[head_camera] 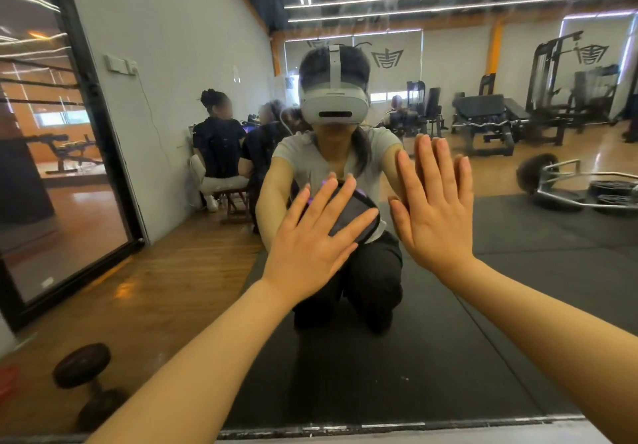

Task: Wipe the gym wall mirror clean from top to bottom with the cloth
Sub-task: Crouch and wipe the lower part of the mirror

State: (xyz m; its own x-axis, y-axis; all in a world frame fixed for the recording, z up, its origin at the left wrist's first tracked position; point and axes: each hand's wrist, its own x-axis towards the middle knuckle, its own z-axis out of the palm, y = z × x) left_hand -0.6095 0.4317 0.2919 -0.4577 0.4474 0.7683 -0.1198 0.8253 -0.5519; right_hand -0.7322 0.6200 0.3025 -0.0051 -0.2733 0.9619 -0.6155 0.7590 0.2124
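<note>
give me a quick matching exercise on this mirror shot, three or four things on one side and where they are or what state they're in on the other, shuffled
Things:
1. left hand
2. right hand
3. dumbbell
4. mirror

Places or states:
A. on the floor at lower left
B. open, fingers pointing straight up, next to its own reflection
C. streaked near the top
D. open, fingers spread, tilted up to the right

Pairs: 1-D, 2-B, 3-A, 4-C

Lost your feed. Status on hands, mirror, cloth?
Left hand and right hand open, flat against mirror. No cloth in view. Streaks high on glass. Dumbbell low left.
</note>
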